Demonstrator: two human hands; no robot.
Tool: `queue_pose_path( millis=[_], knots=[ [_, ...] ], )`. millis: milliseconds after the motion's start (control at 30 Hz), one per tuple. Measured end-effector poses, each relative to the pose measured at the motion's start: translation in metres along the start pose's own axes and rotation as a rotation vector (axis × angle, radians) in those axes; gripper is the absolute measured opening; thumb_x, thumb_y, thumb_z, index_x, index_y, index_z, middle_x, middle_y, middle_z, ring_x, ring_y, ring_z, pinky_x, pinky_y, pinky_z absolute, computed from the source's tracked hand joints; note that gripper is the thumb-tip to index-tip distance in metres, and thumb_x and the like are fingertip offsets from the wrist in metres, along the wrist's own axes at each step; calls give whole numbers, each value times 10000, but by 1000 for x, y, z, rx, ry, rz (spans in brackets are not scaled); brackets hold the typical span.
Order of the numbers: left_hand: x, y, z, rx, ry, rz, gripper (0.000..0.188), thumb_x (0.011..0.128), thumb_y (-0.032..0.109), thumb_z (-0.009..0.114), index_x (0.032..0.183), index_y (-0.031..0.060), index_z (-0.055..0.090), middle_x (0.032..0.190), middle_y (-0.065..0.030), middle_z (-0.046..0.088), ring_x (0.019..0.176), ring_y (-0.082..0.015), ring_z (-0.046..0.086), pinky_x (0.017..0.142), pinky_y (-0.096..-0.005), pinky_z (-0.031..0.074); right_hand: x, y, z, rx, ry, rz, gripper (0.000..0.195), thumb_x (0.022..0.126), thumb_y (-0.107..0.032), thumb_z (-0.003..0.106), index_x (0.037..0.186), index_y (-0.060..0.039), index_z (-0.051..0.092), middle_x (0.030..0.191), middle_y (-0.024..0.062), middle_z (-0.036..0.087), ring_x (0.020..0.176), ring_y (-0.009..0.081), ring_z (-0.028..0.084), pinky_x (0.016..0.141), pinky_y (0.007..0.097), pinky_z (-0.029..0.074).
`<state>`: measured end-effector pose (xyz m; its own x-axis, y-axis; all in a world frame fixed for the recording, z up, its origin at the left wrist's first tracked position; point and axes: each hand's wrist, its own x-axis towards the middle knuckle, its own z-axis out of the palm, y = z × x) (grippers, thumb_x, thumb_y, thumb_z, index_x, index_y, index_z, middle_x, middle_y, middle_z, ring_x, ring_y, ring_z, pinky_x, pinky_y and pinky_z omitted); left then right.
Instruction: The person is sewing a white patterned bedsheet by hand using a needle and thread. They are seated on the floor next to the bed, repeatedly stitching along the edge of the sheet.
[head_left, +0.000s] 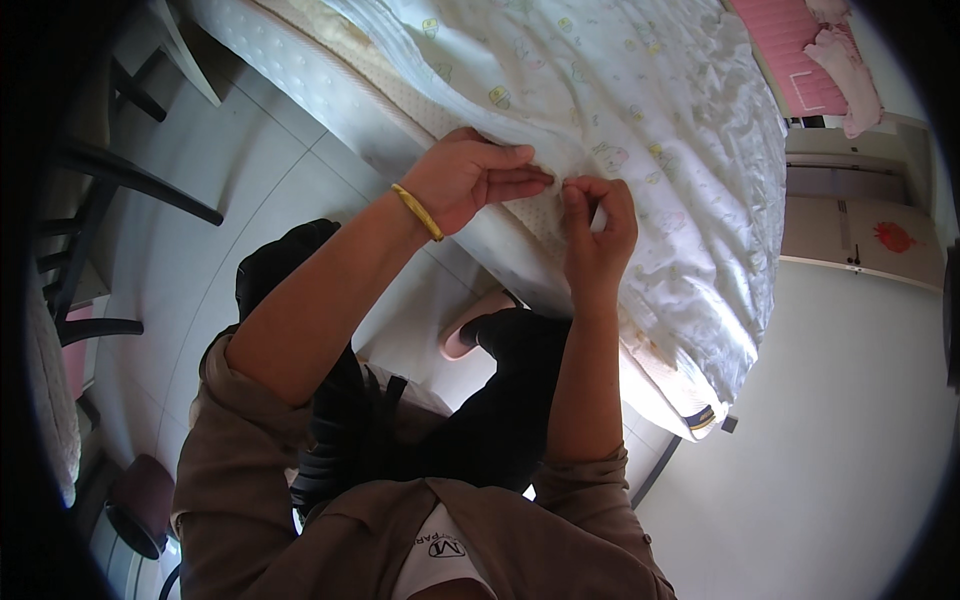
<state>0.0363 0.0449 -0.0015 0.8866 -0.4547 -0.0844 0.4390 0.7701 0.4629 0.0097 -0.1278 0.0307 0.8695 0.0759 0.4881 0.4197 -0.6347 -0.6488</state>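
A white quilt (607, 82), printed with small pink, yellow and green cartoon figures, spreads over a white mattress (517, 247). My left hand (487, 174) reaches in at the quilt's near edge, fingers stretched together and thumb above them. Its fingertips meet the cloth, but whether they grip it is hidden. A gold bangle (417, 212) circles that wrist. Just to the right, my right hand (604, 217) pinches the quilt edge between thumb and forefinger, the two fingers forming a loop. Anything finer between those fingertips is too small to make out.
Black chair legs (150, 180) stand on the tiled floor (247, 150) at left. A dark bin (141, 499) is lower left. A pink slipper (472, 322) shows beside the mattress. Pink bedding (795, 60) lies upper right, near a cabinet (855, 225) and the white wall (810, 390).
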Motion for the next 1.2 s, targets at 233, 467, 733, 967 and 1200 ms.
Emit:
queue_pose_path(
  millis=[233, 467, 733, 967, 1200],
  knots=[
    [1, -3, -2, -11, 13, -15, 221, 878, 69, 553, 1056, -62, 550, 990, -137, 611, 907, -222, 623, 852, -320, 528, 3, 4, 7, 44, 3, -47, 53, 772, 6, 619, 784, -20, 574, 704, 59, 511, 625, 168, 488, 611, 277, 400],
    [2, -8, -3, 22, 47, 30, 232, 862, 58, 570, 1057, -67, 547, 1000, -127, 606, 922, -213, 616, 861, -328, 527, 4, 0, 8, 51, -39, 42, 64, 807, -56, 621, 791, -25, 568, 750, 56, 548, 664, 147, 502, 650, 277, 416],
    [4, -5, -1, -9, 23, -6, 245, 857, 71, 576, 1073, -43, 549, 1006, -114, 613, 939, -215, 616, 888, -343, 499, 2, -4, 23, 530, 247, 235, 254, 959, -315, 458, 938, -65, 494, 935, 21, 532, 817, 93, 460, 746, 242, 384],
    [3, -6, 0, -32, -7, -25, 240, 860, 69, 565, 1081, -23, 553, 1006, -103, 618, 946, -216, 615, 900, -343, 488, 6, -2, 44, 362, 342, 179, 347, 965, -390, 408, 930, -47, 450, 850, 11, 457, 792, 101, 425, 761, 252, 366],
    [4, -8, -6, -41, -36, -26, 262, 865, 75, 560, 1103, -35, 544, 1038, -119, 611, 961, -213, 609, 906, -343, 484, 5, -20, 46, 493, 351, 207, 334, 982, -389, 355, 897, -70, 408, 818, -1, 412, 753, 92, 376, 694, 234, 347]
  ],
)
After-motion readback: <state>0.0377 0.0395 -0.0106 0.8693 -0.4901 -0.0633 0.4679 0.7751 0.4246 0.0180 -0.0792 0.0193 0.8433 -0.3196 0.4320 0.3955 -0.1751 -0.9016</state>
